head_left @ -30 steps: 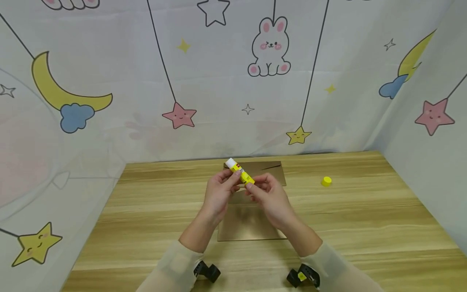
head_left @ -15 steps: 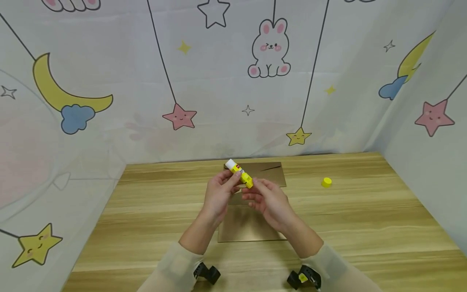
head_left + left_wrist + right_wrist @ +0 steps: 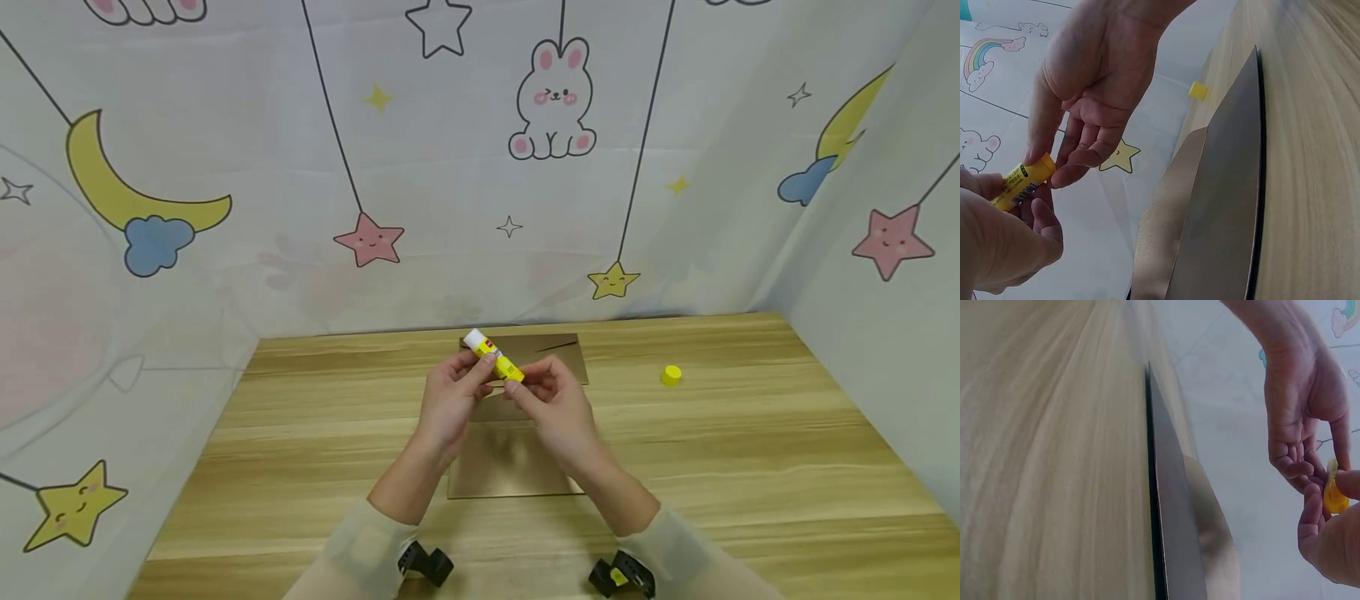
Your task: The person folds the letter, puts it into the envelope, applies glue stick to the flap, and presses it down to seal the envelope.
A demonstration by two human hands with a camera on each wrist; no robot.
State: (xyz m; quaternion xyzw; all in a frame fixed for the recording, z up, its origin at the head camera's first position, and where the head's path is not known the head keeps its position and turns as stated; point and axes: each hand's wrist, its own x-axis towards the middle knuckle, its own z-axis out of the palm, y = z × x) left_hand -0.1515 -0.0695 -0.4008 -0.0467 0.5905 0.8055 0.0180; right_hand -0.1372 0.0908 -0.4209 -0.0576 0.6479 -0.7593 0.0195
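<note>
My left hand (image 3: 450, 396) holds a yellow glue stick (image 3: 504, 367) around its middle, thumb on the near side. Its white end points up and to the left, with no cap on it. My right hand (image 3: 564, 408) pinches the lower yellow end between thumb and index finger. The left wrist view shows that yellow base (image 3: 1043, 167) between the right hand's fingertips. Both hands are raised above a brown envelope (image 3: 502, 471), whose flap (image 3: 1163, 231) stands unfolded. Part of the envelope is hidden behind the right hand and forearm.
Behind the hands, at the table's back edge, lies another brown envelope-like piece (image 3: 551, 348). A small yellow cap (image 3: 671, 376) sits on the wooden table (image 3: 750, 467) to the right. A printed cloth (image 3: 450, 167) hangs at the back and sides.
The right hand's fingers loosened and shifted on the glue stick's lower end half a second ago, and pinch it again now. The left hand keeps its hold; envelope and cap stay put.
</note>
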